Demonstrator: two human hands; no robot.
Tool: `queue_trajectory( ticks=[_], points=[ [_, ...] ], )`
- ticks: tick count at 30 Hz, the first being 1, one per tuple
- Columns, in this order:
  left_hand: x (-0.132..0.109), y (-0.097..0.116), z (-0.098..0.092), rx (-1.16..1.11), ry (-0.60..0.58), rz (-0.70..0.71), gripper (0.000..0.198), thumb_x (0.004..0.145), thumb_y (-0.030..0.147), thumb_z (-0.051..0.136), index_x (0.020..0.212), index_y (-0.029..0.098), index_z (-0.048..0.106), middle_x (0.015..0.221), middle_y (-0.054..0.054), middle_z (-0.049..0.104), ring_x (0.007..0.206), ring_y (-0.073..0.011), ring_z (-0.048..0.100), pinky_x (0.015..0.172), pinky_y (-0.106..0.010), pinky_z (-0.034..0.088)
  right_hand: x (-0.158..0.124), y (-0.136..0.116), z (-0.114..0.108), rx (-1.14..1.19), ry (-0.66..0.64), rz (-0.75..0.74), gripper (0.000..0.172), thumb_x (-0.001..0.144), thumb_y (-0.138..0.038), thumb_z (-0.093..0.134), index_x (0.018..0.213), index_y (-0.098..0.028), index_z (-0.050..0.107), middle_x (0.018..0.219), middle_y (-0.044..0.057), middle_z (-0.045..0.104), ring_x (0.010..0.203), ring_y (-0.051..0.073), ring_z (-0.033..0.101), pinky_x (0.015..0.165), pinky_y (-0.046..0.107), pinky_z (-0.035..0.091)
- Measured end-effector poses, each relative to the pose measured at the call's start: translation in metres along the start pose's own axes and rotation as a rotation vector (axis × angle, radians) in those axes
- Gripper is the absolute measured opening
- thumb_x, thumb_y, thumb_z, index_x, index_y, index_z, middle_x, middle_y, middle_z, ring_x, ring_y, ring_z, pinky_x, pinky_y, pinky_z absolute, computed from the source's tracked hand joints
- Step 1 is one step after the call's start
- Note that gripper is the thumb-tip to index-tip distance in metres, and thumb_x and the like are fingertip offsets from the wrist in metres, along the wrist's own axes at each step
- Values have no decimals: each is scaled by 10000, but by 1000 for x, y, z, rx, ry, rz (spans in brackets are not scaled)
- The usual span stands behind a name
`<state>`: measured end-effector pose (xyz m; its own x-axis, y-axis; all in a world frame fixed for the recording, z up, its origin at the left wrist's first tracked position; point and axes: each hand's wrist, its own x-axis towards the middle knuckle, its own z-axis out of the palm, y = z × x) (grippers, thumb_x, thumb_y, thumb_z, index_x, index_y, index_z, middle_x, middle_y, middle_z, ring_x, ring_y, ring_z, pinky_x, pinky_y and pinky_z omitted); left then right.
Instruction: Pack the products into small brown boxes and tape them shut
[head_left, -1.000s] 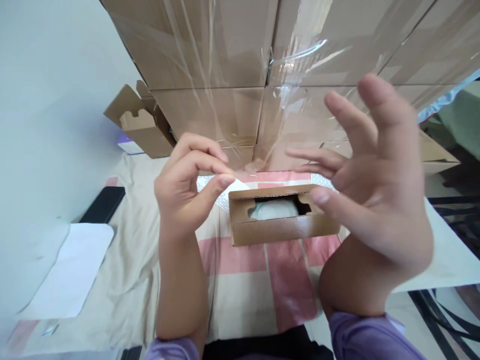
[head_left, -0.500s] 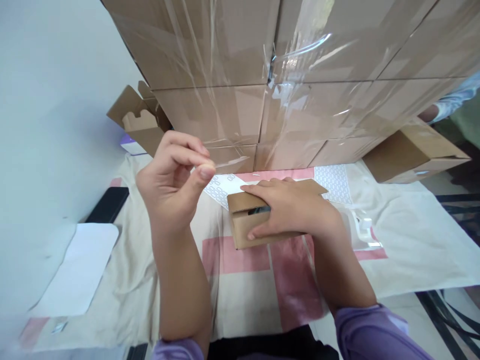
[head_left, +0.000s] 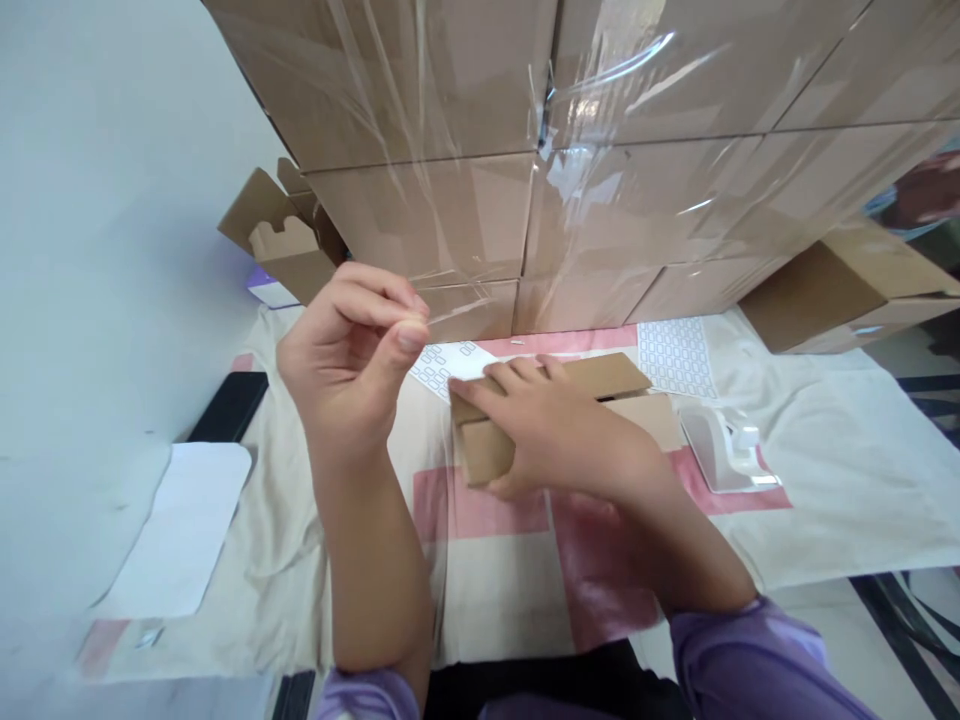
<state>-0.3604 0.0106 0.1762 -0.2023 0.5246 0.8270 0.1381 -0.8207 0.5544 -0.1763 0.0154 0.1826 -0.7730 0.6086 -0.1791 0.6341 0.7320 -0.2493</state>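
Note:
A small brown cardboard box (head_left: 600,378) lies on the cloth in front of me with its lid folded down. My right hand (head_left: 547,425) lies over its left half, fingers pressed on the lid and thumb against the front wall. My left hand (head_left: 352,350) is raised just left of the box, thumb and forefinger pinched together; whatever is between them is too small to name. A sheet of small white stickers (head_left: 442,365) lies behind the box, partly hidden by my left hand.
A tall stack of cardboard cartons wrapped in clear film (head_left: 570,150) fills the back. An open small box (head_left: 281,245) sits back left, a closed one (head_left: 840,285) at the right. A second sticker sheet (head_left: 679,355), a clear plastic piece (head_left: 724,450), a white sheet (head_left: 176,530).
My right hand came down from mid-air onto the box and pressed the lid shut, hiding the white item inside. The left hand kept its pinch and shifted a little left.

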Motion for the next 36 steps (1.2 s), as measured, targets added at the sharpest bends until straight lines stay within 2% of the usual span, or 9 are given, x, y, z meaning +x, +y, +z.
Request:
queue_trajectory(
  ticks=[3, 6, 16, 18, 21, 26, 28, 31, 36],
  points=[
    [-2, 5, -2, 10, -48, -65, 87, 898, 239, 782, 829, 240, 728, 862, -20, 689, 786, -158, 647, 689, -332, 484, 8, 18, 0, 16, 94, 122, 985, 756, -512, 782, 1600, -213, 371, 1454, 190, 520, 1328, 428, 465, 1124, 614, 346],
    [-3, 9, -2, 30, -103, -116, 85, 907, 222, 770, 840, 241, 721, 889, -16, 725, 845, -157, 687, 756, -328, 537, 13, 31, 2, 38, 161, 130, 1009, 749, -521, 762, 1612, -217, 336, 1434, 174, 530, 1298, 404, 483, 1094, 577, 383],
    [-8, 13, 14, 44, -289, -391, 145, 902, 295, 776, 829, 197, 698, 864, -26, 758, 833, -156, 720, 768, -292, 587, 11, 44, 0, 148, 136, -122, 880, 725, -479, 799, 1535, -350, 480, 1539, 65, 533, 1392, 411, 461, 1124, 599, 370],
    [-9, 14, 16, 45, -295, -418, 150, 899, 296, 778, 825, 194, 697, 820, -16, 749, 735, -133, 696, 707, -269, 575, 2, 52, -7, 208, 145, -80, 831, 759, -530, 780, 1525, -367, 502, 1560, 34, 535, 1437, 395, 458, 1167, 576, 363],
    [-9, 14, 18, 42, -289, -486, 146, 922, 280, 747, 823, 189, 688, 747, 1, 724, 566, -94, 612, 572, -239, 520, -22, 75, -22, 262, 200, 136, 724, 862, -592, 671, 1526, -343, 521, 1555, 13, 556, 1430, 365, 509, 1180, 525, 406],
    [-11, 13, 30, 47, -288, -566, 155, 921, 284, 734, 817, 183, 679, 735, -8, 719, 586, -108, 622, 589, -243, 524, -57, 115, -37, 306, 245, 479, 779, 868, -693, 631, 1523, -280, 541, 1550, 52, 560, 1450, 366, 500, 1209, 523, 405],
    [-12, 12, 37, 51, -316, -598, 154, 917, 293, 733, 820, 186, 678, 746, -10, 723, 618, -115, 637, 622, -248, 533, -56, 121, -37, 371, 191, 443, 780, 853, -722, 643, 1492, -280, 578, 1533, 52, 579, 1434, 365, 519, 1213, 517, 405],
    [-15, 9, 47, 41, -363, -658, 165, 925, 323, 716, 831, 193, 672, 765, -8, 721, 622, -113, 635, 639, -250, 528, -41, 122, -32, 457, 140, 303, 580, 942, -670, 556, 1390, -317, 664, 1470, 8, 638, 1371, 335, 582, 1197, 498, 424],
    [-24, -11, 60, 75, -441, -779, 179, 929, 352, 678, 847, 198, 641, 782, 7, 702, 570, -94, 587, 619, -248, 472, -16, 123, -19, 408, 125, 348, 444, 990, -497, 535, 1350, -279, 676, 1450, 35, 653, 1332, 319, 606, 1171, 491, 435]
  ],
)
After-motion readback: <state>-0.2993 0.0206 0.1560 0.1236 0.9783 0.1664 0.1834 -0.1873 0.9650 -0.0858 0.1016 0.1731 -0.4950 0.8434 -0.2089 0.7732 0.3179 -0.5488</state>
